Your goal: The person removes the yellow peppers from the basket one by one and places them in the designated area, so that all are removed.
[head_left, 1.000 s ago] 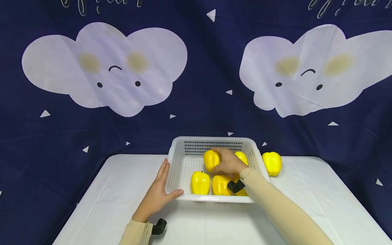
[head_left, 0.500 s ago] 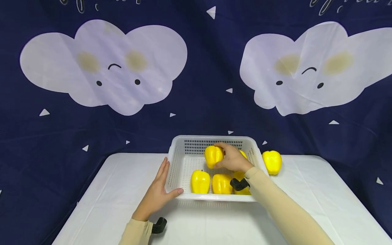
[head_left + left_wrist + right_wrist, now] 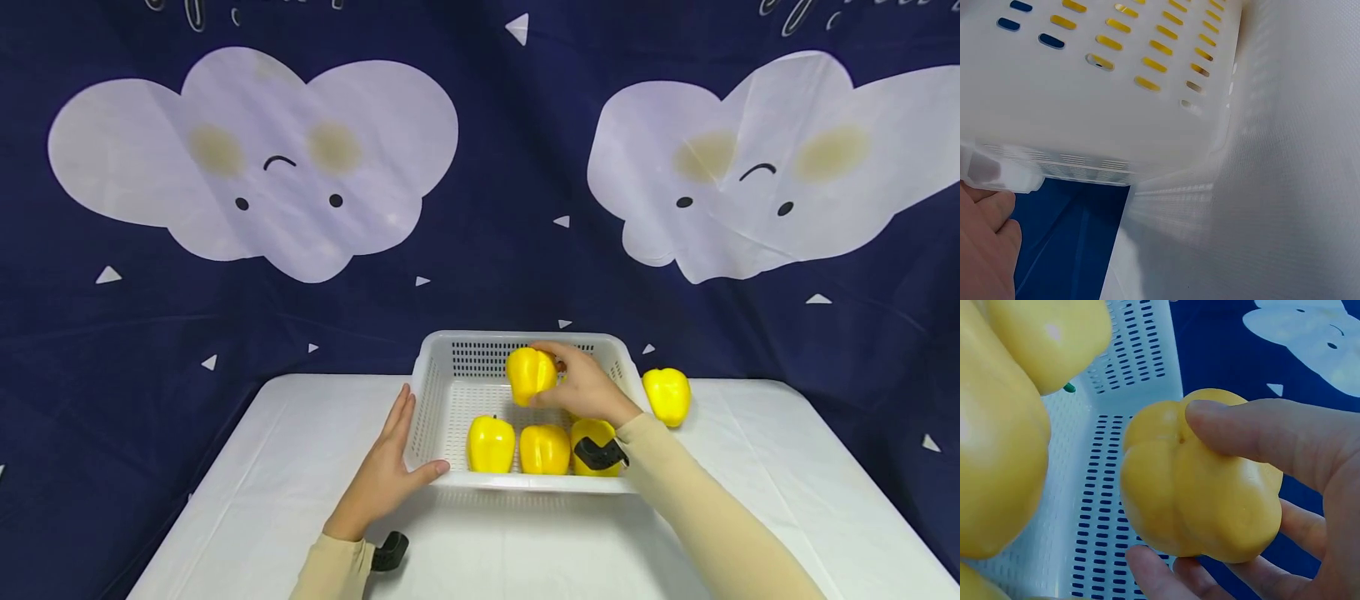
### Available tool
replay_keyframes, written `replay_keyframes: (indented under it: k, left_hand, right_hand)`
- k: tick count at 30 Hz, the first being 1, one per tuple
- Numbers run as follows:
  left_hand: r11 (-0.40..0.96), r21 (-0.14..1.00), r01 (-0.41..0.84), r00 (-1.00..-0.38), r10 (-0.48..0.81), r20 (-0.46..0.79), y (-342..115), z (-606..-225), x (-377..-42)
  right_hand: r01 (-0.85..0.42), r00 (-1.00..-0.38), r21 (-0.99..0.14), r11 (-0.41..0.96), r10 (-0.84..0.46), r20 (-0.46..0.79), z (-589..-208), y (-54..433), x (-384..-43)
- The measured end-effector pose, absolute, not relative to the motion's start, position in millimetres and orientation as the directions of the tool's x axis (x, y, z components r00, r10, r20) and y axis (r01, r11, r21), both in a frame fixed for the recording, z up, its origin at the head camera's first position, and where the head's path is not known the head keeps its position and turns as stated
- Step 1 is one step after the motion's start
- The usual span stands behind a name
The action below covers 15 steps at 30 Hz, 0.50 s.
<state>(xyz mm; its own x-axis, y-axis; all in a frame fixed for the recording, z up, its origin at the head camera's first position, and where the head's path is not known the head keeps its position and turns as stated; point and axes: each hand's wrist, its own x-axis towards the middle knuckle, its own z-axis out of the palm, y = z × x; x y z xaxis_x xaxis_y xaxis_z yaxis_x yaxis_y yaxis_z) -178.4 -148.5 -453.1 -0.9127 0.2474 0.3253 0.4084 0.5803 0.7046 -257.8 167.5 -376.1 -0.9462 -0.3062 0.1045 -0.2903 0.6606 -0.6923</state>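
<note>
My right hand (image 3: 588, 390) grips a yellow bell pepper (image 3: 531, 375) above the back of a white plastic basket (image 3: 517, 482). The right wrist view shows the thumb across the held pepper (image 3: 1210, 487) and several fingers beneath it. Along the basket's front wall sit three more yellow peppers: a left one (image 3: 491, 444), a middle one (image 3: 544, 450) and a right one (image 3: 592, 433), partly covered by the wrist camera. Behind my right hand another pepper is mostly hidden. My left hand (image 3: 384, 479) rests against the basket's left side, fingers straight, thumb at the front left corner.
One yellow pepper (image 3: 667, 397) lies on the white tabletop (image 3: 510, 558) just outside the basket's right wall. A dark blue curtain (image 3: 495, 300) with printed clouds hangs right behind the table's back edge.
My right hand has lifted the pepper up from the basket floor and carried it slightly right and back. The left hand and the basket have stayed in place.
</note>
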Motion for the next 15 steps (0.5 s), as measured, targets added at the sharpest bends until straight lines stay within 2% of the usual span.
replay_keyframes:
  k: [15]
  left_hand:
    - [0.578,0.706,0.410,-0.912,0.248,0.327,-148,-453,-178]
  right_hand:
    - [-0.334,-0.938,-0.708,0.622,-0.292,0.186,-371,185,-244]
